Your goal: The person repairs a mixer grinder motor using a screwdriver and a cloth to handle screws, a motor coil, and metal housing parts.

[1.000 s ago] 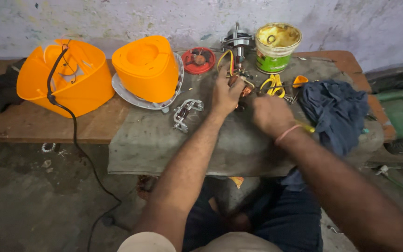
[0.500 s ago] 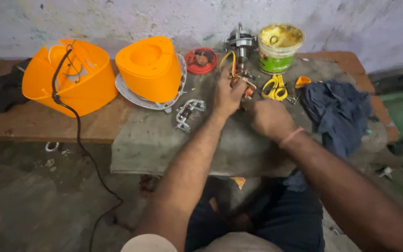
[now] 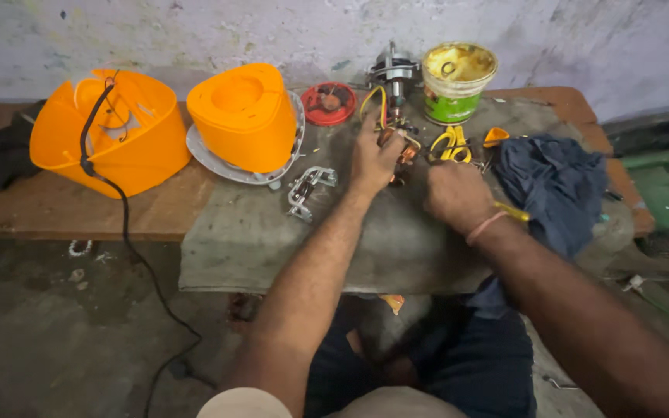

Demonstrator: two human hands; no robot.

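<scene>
We see the left hand (image 3: 375,159) pinching a small wired part (image 3: 396,143) near the bench's far edge, just before the motor (image 3: 393,73). The right hand (image 3: 456,193) is clenched beside it; what it grips is hidden from us. The blue rag (image 3: 555,186) lies toward the right edge, a metal bracket (image 3: 307,188) left.

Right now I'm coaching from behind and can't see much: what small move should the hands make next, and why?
Probably keep the left hand pinching the small coppery part steady while the right hand works at it: both hands meet there, and wires run back to the motor.
</scene>
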